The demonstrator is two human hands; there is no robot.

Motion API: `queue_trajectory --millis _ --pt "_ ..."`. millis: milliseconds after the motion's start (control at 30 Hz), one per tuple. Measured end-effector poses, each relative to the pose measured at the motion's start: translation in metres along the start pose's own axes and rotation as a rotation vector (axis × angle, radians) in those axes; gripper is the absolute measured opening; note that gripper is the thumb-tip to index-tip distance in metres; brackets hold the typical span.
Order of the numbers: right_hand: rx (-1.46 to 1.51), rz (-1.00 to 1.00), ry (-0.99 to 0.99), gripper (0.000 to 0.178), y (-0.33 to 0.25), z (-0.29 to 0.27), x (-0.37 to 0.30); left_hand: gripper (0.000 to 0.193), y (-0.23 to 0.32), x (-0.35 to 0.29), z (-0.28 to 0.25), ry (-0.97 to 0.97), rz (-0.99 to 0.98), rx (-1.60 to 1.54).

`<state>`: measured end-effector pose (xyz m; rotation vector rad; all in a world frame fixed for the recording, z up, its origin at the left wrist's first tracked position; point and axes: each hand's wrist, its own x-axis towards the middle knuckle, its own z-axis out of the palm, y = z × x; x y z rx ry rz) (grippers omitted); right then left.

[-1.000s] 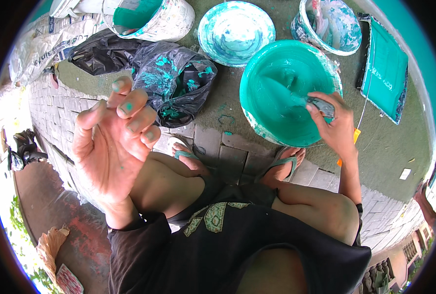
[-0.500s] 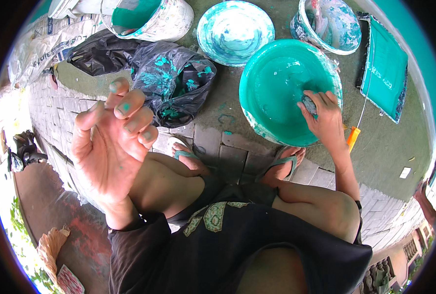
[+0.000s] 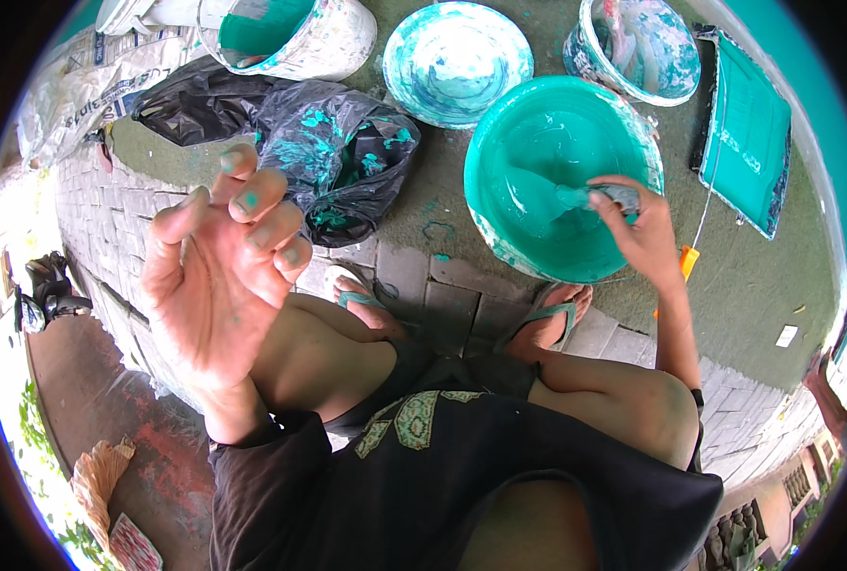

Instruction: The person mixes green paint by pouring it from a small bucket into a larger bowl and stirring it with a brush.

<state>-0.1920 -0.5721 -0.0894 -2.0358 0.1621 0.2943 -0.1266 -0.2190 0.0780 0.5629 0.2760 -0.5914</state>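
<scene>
Teal basin (image 3: 538, 205) sits on the green ground, its near rim close to the paving edge, with a white bowl (image 3: 457, 62) and a bucket (image 3: 644, 48) just behind. Right hand (image 3: 638, 228) is closed around a small paint-covered tool (image 3: 606, 196) inside the basin. Left hand (image 3: 222, 276) is raised, empty, with its fingers loosely spread, near a black plastic bag (image 3: 338, 157).

My right hand (image 3: 644, 236) covers most of the small paint-coated thing (image 3: 606, 197) it grips over the green basin (image 3: 538, 181), so I can't tell what that thing is. My fingers hide the basin's rim at three o'clock. Up at twelve o'clock, the white bucket (image 3: 300, 33) is cut off by the picture's edge, its top out of sight. At one o'clock the smeared tub (image 3: 647, 48) loses its far rim too. The black bag (image 3: 338, 157) hides whatever it holds.
</scene>
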Motion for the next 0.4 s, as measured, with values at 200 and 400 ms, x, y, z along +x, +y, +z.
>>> queue_trajectory --millis 200,400 --pt "0.166 -0.001 0.052 0.023 0.006 -0.022 0.000 0.036 0.000 -0.002 0.001 -0.010 0.009 -0.007" --pt "0.055 -0.036 0.184 0.027 -0.001 -0.033 -0.005 0.036 -0.001 -0.005 0.003 0.006 0.016 -0.015"
